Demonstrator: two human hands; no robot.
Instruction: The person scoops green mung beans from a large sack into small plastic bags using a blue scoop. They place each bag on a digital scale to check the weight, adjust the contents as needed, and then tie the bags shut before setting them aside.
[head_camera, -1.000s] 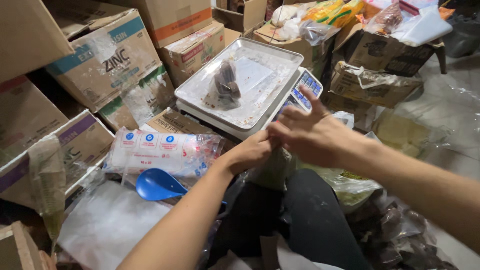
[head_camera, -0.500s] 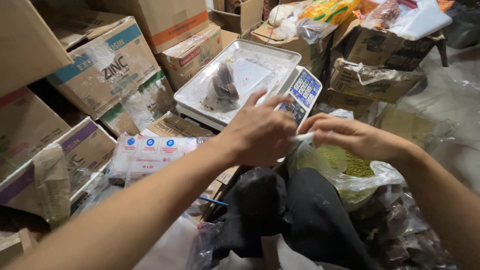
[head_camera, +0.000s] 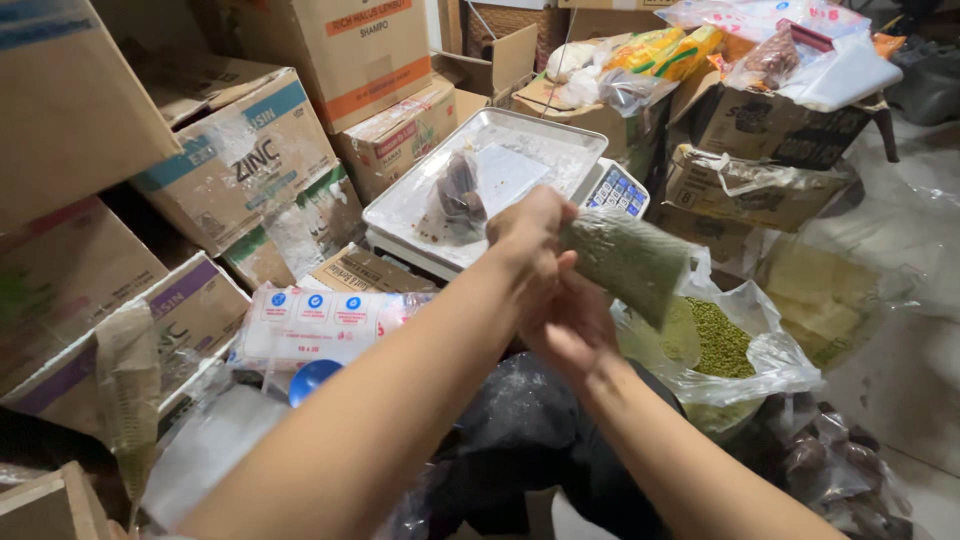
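Two hands gripped a small bag of green beans (head_camera: 628, 262), the left hand (head_camera: 532, 240) with fingers clamped round its neck and the right hand (head_camera: 575, 325) closed beneath. Beyond the fingers sat a scale (head_camera: 480, 190); below them, an open sack of beans (head_camera: 715, 345). A firm, even grip looked wise, lest beans spill.
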